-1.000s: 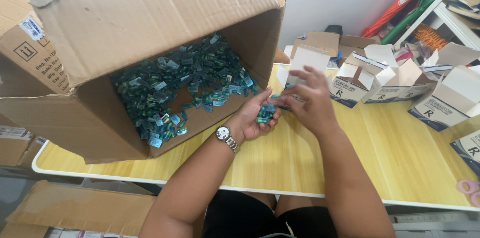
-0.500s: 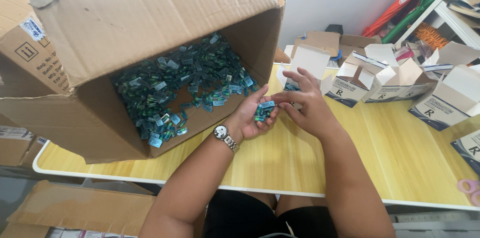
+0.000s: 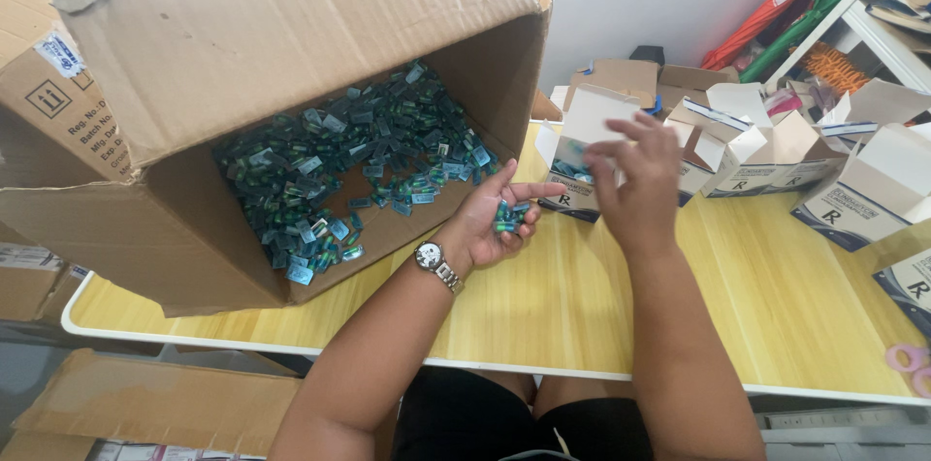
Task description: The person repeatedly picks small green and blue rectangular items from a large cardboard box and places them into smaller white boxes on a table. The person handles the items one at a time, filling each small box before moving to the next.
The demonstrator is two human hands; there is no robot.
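My left hand (image 3: 490,219) lies palm up over the yellow table, cupping a small stack of blue-green blister packets (image 3: 509,216). It wears a metal wristwatch (image 3: 433,262). My right hand (image 3: 635,180) is raised and blurred beside a small open white carton (image 3: 589,117). Its thumb and forefinger pinch one teal packet at the carton's mouth. The carton holds a few packets. A large cardboard box (image 3: 291,44) lies on its side at the left, with a heap of the same packets (image 3: 349,165) spilling inside it.
Several more small open white cartons (image 3: 766,156) stand along the back right of the table (image 3: 795,316). A shelf (image 3: 863,25) with red and green items rises at far right. Pink scissor handles (image 3: 910,364) lie at the right edge. Flattened cardboard (image 3: 145,403) lies below the table's front.
My right hand pinched a packet off the left palm, then lifted and moved right and back to the small white carton. The left hand stayed almost still.
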